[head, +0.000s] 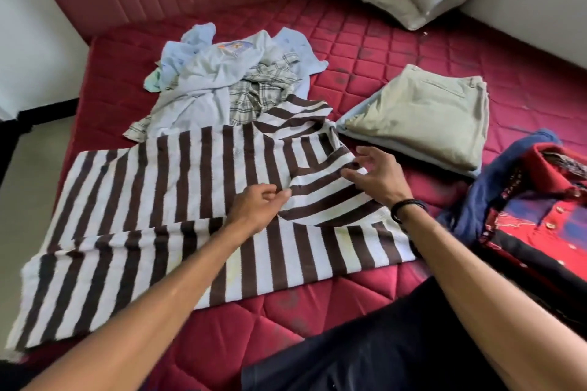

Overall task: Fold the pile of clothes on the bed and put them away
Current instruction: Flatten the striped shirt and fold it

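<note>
Striped shirt (178, 200) pinched in both hands' fingers (286, 193), folded trousers (422, 117) beside.

We see two bare forearms reaching in from the bottom edge, with no sleeves anywhere along them. Our left hand (257, 203) wears nothing: no ring, no band, no watch that we can make out. Our right hand (374, 174) has a thin black band (408, 208) round the wrist, seemingly two dark loops lying close together. Low in the middle, between the arms, we see dark trousers (365, 352), nearly black, plain and unpatterned, with soft creases running across the cloth.
</note>
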{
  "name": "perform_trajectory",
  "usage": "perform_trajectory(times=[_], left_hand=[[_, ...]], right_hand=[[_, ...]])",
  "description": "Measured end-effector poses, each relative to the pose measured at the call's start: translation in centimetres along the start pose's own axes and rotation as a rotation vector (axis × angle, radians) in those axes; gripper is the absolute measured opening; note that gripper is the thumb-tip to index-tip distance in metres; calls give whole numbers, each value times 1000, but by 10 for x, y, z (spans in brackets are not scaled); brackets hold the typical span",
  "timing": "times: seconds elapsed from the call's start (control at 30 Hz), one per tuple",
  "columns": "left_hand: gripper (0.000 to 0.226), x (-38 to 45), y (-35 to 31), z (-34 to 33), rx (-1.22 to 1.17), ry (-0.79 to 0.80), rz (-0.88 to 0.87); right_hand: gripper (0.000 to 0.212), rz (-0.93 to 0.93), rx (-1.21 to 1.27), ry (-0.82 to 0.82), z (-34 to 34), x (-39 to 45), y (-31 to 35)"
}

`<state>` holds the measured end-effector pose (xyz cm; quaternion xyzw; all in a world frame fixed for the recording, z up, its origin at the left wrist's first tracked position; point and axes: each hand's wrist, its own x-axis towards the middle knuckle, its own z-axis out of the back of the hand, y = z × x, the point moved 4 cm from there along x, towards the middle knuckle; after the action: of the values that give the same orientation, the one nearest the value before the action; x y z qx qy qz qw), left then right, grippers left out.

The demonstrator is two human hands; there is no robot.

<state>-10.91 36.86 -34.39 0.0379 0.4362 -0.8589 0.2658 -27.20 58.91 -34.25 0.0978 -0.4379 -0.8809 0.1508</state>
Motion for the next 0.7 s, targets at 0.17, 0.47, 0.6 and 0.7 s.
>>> perform_trajectory(times=[0.17, 0.47, 0.6, 0.7], left_hand=[[22, 51, -35, -31, -320, 12, 202], [43, 77, -33, -29, -521, 76, 353], [45, 78, -40, -28, -505, 20, 308], [31, 70, -51, -19, -478, -27, 122]], right_hand=[[72, -134, 104, -102, -23, 34, -20], [17, -161, 47, -88, -15, 45, -20], [14, -57, 68, -123, -2, 40, -4], [11, -12, 209, -55, 12, 31, 4]])
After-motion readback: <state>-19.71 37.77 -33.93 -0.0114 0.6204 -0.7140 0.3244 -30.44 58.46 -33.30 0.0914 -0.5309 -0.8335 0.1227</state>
